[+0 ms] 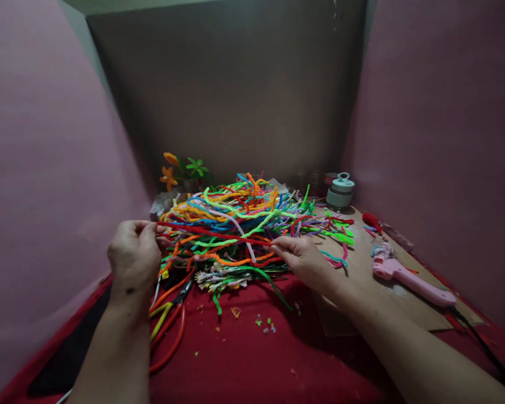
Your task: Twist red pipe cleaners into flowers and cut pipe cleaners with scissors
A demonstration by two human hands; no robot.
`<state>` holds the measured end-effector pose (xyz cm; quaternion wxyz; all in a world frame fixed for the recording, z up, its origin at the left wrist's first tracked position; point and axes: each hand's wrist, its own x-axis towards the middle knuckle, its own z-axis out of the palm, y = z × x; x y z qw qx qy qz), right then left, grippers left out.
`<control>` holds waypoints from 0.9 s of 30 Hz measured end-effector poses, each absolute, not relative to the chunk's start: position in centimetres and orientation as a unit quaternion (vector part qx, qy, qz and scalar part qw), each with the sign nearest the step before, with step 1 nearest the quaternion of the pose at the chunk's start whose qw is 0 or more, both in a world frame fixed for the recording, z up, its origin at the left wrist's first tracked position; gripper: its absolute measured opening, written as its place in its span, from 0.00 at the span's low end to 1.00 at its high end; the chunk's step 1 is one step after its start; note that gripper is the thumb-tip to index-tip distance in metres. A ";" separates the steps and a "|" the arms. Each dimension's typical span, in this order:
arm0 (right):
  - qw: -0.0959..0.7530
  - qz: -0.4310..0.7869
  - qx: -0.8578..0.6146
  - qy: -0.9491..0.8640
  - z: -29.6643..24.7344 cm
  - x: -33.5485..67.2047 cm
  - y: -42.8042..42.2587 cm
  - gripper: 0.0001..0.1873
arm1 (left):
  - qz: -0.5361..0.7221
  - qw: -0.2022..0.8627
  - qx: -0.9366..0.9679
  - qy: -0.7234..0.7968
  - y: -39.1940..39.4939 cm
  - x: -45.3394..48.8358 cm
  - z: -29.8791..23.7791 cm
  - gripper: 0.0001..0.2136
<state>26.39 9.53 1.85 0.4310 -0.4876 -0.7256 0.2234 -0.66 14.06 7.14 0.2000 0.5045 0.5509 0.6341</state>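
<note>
A red pipe cleaner is stretched level between my two hands, just above a big pile of pipe cleaners in many colours. My left hand pinches its left end with fingers closed. My right hand pinches its right end between thumb and fingers. Both hands hover over the near edge of the pile, above the red cloth.
A pink glue gun lies on a cardboard sheet at the right, its cord running off toward the right. A round grey container stands behind the pile. Orange and green pipe-cleaner flowers stand at back left. Pliers with orange handles lie by my left wrist.
</note>
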 end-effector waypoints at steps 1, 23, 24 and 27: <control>0.443 0.255 -0.482 -0.712 2.0 26.3 9.5 0.13 | 0.678 0.252 0.465 0.510 14.0 -0.4 7.2 0.03; 0.433 0.401 -0.434 -0.681 1.4 25.0 9.2 0.14 | 0.501 0.537 0.494 0.465 11.7 6.5 3.8 0.15; 0.428 0.400 -0.432 -0.686 1.4 25.0 9.1 0.14 | 0.519 0.542 0.486 0.448 11.7 6.7 3.8 0.16; 0.413 0.405 -0.416 -0.702 1.6 25.0 9.0 0.13 | 0.579 0.563 0.442 0.391 11.5 6.9 4.0 0.19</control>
